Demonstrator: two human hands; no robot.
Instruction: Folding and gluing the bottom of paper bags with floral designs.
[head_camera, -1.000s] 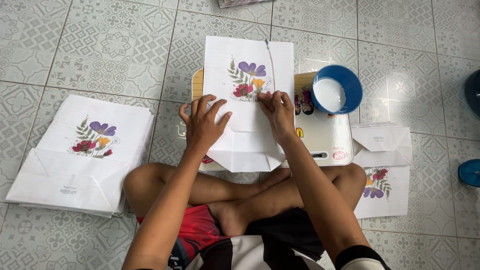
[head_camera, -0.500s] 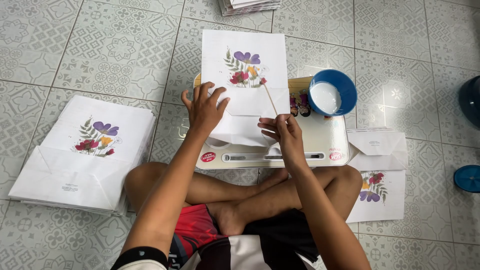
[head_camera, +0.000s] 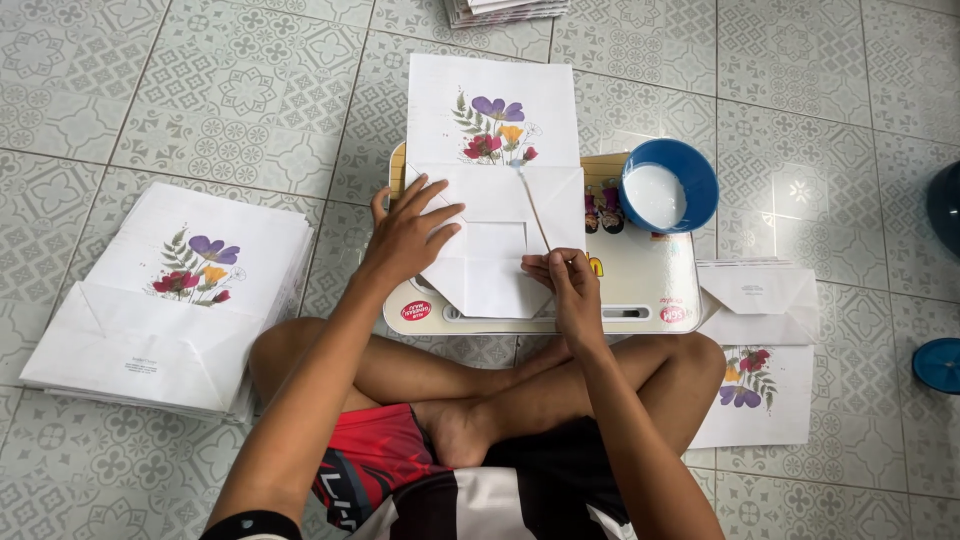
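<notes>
head view, looking down on a person sitting cross-legged on a patterned tile floor.

- lap desk (head_camera: 640, 285): small, cream, set in front of the crossed legs.
- paper bag (head_camera: 495, 205): white, printed with purple, red and yellow flowers, lying flat on the lap desk, its top end reaching past the far edge onto the floor; bottom flaps folded open toward the person.
- left hand (head_camera: 408, 238): fingers spread and flat, pressing down on the left flap of the paper bag; not gripping anything.
- right hand (head_camera: 567, 285): fingers pinched on the near end of a thin stick (head_camera: 534, 211); the stick slants up and left, its far tip touching the bag's folded bottom just below the flower print.
- bowl (head_camera: 668, 186): blue, round, holding white liquid, standing on the far right corner of the lap desk, just beside the paper bag.
- left stack (head_camera: 170, 300): pile of the same flowered bags, flat on the floor, well apart from the desk.
- right stack (head_camera: 758, 350): a few bags on the floor, partly under the person's knee.
- far stack (head_camera: 505, 10): papers at the top edge, cut off.
- blue lid (head_camera: 938, 365): at the right edge, on the floor.
</notes>
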